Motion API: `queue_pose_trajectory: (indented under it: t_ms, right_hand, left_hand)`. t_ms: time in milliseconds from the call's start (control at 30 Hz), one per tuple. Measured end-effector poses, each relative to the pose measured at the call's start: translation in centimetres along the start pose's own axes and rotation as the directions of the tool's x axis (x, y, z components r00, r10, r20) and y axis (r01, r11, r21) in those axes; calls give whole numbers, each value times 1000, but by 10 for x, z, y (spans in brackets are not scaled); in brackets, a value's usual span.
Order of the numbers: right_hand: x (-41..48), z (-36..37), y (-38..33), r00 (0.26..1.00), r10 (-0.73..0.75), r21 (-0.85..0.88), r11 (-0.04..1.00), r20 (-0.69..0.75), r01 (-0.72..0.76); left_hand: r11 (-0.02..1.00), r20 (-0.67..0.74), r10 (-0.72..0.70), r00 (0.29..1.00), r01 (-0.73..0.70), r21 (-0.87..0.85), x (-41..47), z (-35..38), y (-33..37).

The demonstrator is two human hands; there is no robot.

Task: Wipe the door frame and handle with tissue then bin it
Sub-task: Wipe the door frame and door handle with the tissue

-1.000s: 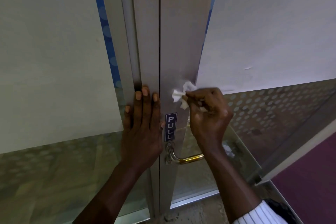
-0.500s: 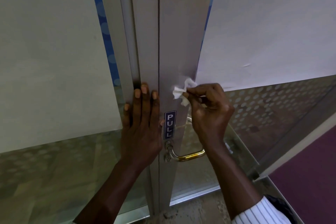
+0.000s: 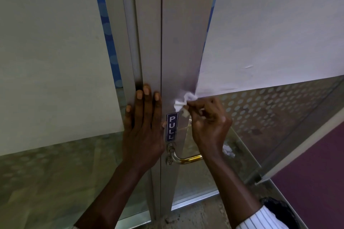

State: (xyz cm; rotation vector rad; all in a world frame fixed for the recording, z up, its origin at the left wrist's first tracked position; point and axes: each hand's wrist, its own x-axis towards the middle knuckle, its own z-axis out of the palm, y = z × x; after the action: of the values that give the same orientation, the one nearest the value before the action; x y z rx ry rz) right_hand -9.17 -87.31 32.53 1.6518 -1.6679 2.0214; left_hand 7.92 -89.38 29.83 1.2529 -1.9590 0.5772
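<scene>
A grey aluminium door frame [image 3: 180, 42] runs vertically through the middle of the view. My right hand [image 3: 209, 122] pinches a crumpled white tissue [image 3: 181, 103] against the frame, just above a blue PULL sticker [image 3: 172, 126]. Below the sticker a brass and steel door handle [image 3: 184, 158] sticks out to the right, partly behind my right wrist. My left hand [image 3: 144, 130] lies flat with fingers spread on the left frame post, beside the sticker.
Frosted white film covers the glass panels on the left [image 3: 52, 52] and right [image 3: 275, 28]; dotted clear glass lies below. A purple wall [image 3: 320, 176] stands at the lower right. Rough concrete floor [image 3: 197, 215] shows at the door's foot.
The tissue and my right hand stay at almost the same spot on the frame above the sticker, with only a slight shift. My left hand has not moved.
</scene>
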Motion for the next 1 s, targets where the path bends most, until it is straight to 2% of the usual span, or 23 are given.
queue_pose_trajectory:
  t_ms: [67,167,300,400,567,700,833,900,1000]
  right_hand:
    - [10,1,-10,999,-44,27,999,-23,44]
    - [-8,8,2,996,-83,-34,996,34,84]
    - [-48,10,31,986,57,-159,987,156,-32]
    - [-46,6,28,984,118,-173,980,135,-93]
    - [-5,-2,7,999,35,-67,997,27,-33]
    - [-26,4,22,996,12,-144,990,92,1]
    - [-67,11,47,963,153,-275,957,220,-90]
    - [-68,11,47,960,183,-270,955,214,-122]
    - [-46,6,28,985,112,-219,972,130,-82]
  left_hand:
    - [1000,1,3,1000,-3,-9,0,0,0]
    - [1000,1,4,1000,-4,-10,-1,-1,0]
    - [1000,-18,9,1000,-9,6,-1,-2,1]
    - [1000,-14,14,1000,-14,8,0,-2,0]
    - [1000,-1,5,1000,-5,-3,-1,0,-1]
    - [1000,-4,-2,1000,2,-6,-1,0,0]
    - [1000,-16,-5,1000,5,5,-1,0,1]
    - [1000,-23,6,1000,-5,15,-1,0,0]
    - [1000,-25,12,1000,-11,10,-1,0,0]
